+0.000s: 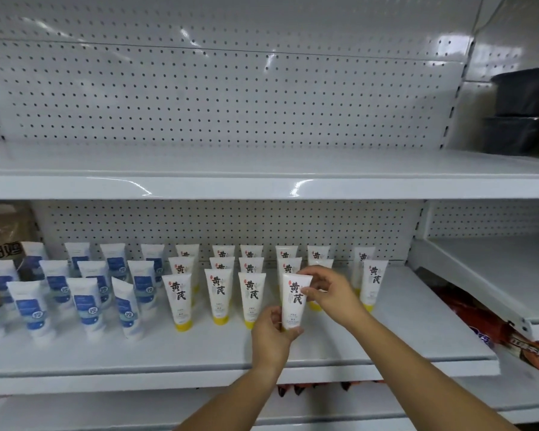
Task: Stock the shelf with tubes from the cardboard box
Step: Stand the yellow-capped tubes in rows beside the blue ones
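Left hand (271, 334) grips tube (295, 301) base (right hand (330, 290), top).

Middle shelf (137, 353) carries upright tubes in rows: left block (87, 293), right block (218, 293). One tube (294, 301) at the right block's front, left hand (271, 334) gripping its base, right hand (330, 293) pinching its top. Bins (523, 113) stacked on upper shelf (231, 169), far right.

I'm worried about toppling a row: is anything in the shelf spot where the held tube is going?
Nothing visible does. The held tube, left hand at its cap and right hand at its top, is over bare shelf in the front row; the neighbouring tube stands clear to its left.
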A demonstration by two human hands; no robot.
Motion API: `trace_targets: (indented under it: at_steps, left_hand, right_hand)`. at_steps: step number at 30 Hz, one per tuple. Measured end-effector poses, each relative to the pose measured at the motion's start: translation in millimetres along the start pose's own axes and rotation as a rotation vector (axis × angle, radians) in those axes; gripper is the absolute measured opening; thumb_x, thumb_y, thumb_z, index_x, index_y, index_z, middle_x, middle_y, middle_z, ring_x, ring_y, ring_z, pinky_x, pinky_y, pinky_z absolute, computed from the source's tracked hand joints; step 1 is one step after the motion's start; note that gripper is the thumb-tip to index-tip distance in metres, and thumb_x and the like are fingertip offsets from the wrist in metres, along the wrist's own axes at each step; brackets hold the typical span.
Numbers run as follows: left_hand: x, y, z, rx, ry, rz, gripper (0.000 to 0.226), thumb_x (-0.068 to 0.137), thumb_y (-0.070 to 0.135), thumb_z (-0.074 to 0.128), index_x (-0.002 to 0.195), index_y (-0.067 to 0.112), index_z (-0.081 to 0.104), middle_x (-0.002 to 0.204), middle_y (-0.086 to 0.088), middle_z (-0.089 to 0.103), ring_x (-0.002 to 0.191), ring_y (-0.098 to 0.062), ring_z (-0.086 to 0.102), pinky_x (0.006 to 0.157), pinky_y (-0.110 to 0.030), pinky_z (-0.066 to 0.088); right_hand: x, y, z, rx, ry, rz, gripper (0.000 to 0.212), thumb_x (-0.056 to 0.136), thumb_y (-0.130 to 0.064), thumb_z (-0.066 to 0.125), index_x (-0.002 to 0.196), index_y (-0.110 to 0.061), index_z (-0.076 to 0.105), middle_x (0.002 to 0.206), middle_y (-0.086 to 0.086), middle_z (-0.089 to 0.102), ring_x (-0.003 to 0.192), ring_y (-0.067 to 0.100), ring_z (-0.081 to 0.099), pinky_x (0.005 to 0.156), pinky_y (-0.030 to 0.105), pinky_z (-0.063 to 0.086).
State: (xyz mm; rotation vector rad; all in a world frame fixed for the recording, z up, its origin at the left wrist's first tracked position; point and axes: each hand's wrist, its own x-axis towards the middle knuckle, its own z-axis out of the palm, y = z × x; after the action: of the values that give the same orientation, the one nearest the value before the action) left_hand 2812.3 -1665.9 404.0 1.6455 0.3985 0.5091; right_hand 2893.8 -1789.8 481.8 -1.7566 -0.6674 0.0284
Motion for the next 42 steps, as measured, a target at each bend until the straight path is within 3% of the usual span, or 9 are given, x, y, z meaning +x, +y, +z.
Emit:
trace_targets:
  at_steps: [5,9,14,18,22,29,37,42]
  left_hand:
    - [12,-9,10,0.045,-0.030,-0.009,0.043,0.066,-0.003,0.084,0.087,0.025,0.059,0.083,0.006,0.070,0.075,-0.004,0.068,0.064,-0.015,0.053]
    - [22,-14,12,0.060,-0.028,-0.023,0.043,0.069,-0.004,0.081,0.089,0.026,0.058,0.084,0.009,0.069,0.079,-0.003,0.067,0.065,-0.013,0.052]
    - [32,-19,15,0.095,-0.012,-0.026,0.046,0.071,-0.002,0.080,0.087,0.033,0.055,0.086,0.009,0.069,0.083,-0.003,0.067,0.072,-0.017,0.054]
    - [40,-21,18,0.104,-0.019,-0.035,0.042,0.072,-0.003,0.080,0.091,0.027,0.057,0.087,0.008,0.069,0.084,-0.006,0.067,0.070,-0.016,0.054]
    - [46,-24,21,0.106,-0.028,-0.036,0.041,0.072,-0.003,0.080,0.094,0.024,0.058,0.089,0.008,0.069,0.084,-0.005,0.067,0.068,-0.013,0.053]
    - [47,-27,20,0.118,-0.047,-0.035,0.041,0.071,0.000,0.081,0.098,0.022,0.059,0.092,0.005,0.071,0.086,-0.007,0.068,0.072,-0.015,0.054]
    - [46,-26,14,0.137,-0.082,-0.040,0.039,0.071,0.001,0.082,0.095,0.022,0.060,0.089,0.006,0.071,0.087,-0.010,0.069,0.075,-0.021,0.057]
    - [43,-24,10,0.183,-0.107,-0.033,0.036,0.073,0.002,0.081,0.088,0.028,0.061,0.081,0.011,0.067,0.079,-0.010,0.066,0.069,-0.012,0.051]
  right_hand:
    - [11,15,-2,-0.043,0.022,0.012,0.037,0.079,0.011,0.068,0.099,-0.020,0.070,0.091,0.001,0.071,0.081,0.019,0.063,0.073,0.029,0.060]
    - [19,26,0,-0.076,0.014,0.019,0.034,0.080,0.009,0.069,0.100,-0.018,0.070,0.092,0.000,0.071,0.080,0.015,0.064,0.072,0.022,0.057]
    - [30,36,6,-0.094,0.009,0.009,0.039,0.078,0.008,0.071,0.094,-0.028,0.070,0.091,-0.005,0.072,0.079,0.012,0.065,0.073,0.022,0.055]
    - [36,43,3,-0.113,0.004,0.005,0.039,0.079,0.005,0.072,0.095,-0.031,0.070,0.090,-0.006,0.073,0.083,0.017,0.067,0.078,0.026,0.057]
    - [38,46,1,-0.109,0.015,-0.002,0.041,0.079,0.004,0.072,0.093,-0.034,0.069,0.088,-0.009,0.072,0.082,0.014,0.067,0.076,0.020,0.054]
    - [33,49,1,-0.087,0.014,-0.012,0.033,0.080,0.004,0.072,0.101,-0.022,0.070,0.094,-0.007,0.072,0.083,0.008,0.067,0.076,0.014,0.051]
    - [32,47,1,-0.145,0.006,-0.008,0.032,0.081,0.000,0.073,0.103,-0.022,0.071,0.095,-0.005,0.072,0.084,0.008,0.066,0.078,0.016,0.052]
    - [28,42,-4,-0.116,0.020,0.041,0.038,0.078,-0.002,0.077,0.110,-0.020,0.069,0.095,0.002,0.073,0.088,0.015,0.069,0.083,0.024,0.054]
